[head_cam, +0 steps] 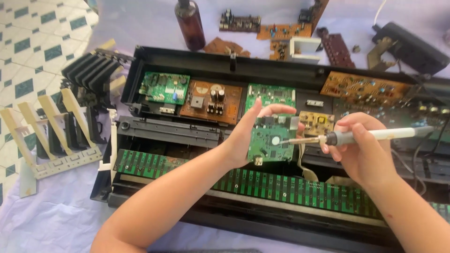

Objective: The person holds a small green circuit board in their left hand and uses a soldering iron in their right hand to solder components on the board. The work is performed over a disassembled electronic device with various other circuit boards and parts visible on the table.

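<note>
No packages, signs, screens — none visible

Open keyboard case (140,65) packed with boards; loose key sets (56,136) crowd left; bare cloth (56,220) free at lower left.

A small green circuit board (271,139) is held up in the left hand (251,136), its face turned to the camera. A soldering iron (356,136) with a grey and white handle is gripped in the right hand (358,150). Its thin metal tip is pressed against the board.
</note>
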